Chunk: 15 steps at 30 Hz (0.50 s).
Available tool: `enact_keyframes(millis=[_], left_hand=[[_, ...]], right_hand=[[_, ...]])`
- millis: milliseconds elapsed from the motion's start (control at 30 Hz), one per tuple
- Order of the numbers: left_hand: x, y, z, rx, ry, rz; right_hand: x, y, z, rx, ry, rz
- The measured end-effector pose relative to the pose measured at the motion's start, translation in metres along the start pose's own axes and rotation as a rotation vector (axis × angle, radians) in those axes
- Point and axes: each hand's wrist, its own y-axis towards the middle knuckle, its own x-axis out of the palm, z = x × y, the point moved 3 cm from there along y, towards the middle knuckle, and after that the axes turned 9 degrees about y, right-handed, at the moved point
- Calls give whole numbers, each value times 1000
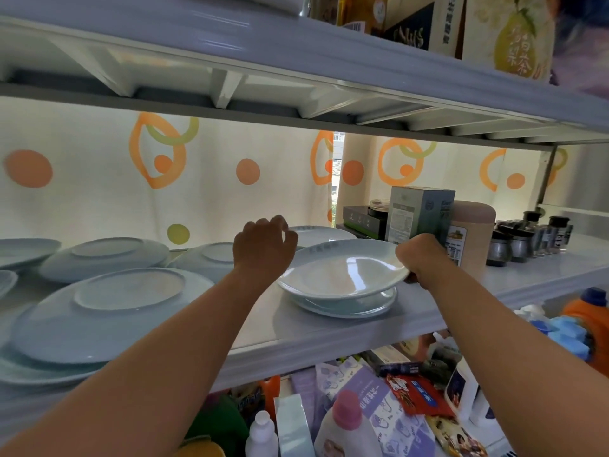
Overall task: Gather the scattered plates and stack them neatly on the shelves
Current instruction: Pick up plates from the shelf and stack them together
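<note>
Head view: right hand clamped on rim of top plate, apparently resting on lower plate on shelf; left hand loosely curled, empty, just beside.

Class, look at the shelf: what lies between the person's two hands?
In the head view, an upright pale plate spans the gap between the left hand and the right hand, which grips its rim. It rests on an upturned plate.

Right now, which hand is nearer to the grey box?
Right. The right hand grips the upright plate just below the grey box; the left hand is across the plate.
</note>
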Motion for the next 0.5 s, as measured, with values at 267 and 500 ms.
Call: enact_keyframes(millis=[267,500], left_hand=[[-20,0,-41,-108,0,-144],[-61,-6,-81,-196,54,-70]], right_hand=[[16,-17,-22,-71,34,-34],[57,-43,-52,-18,269,-154]])
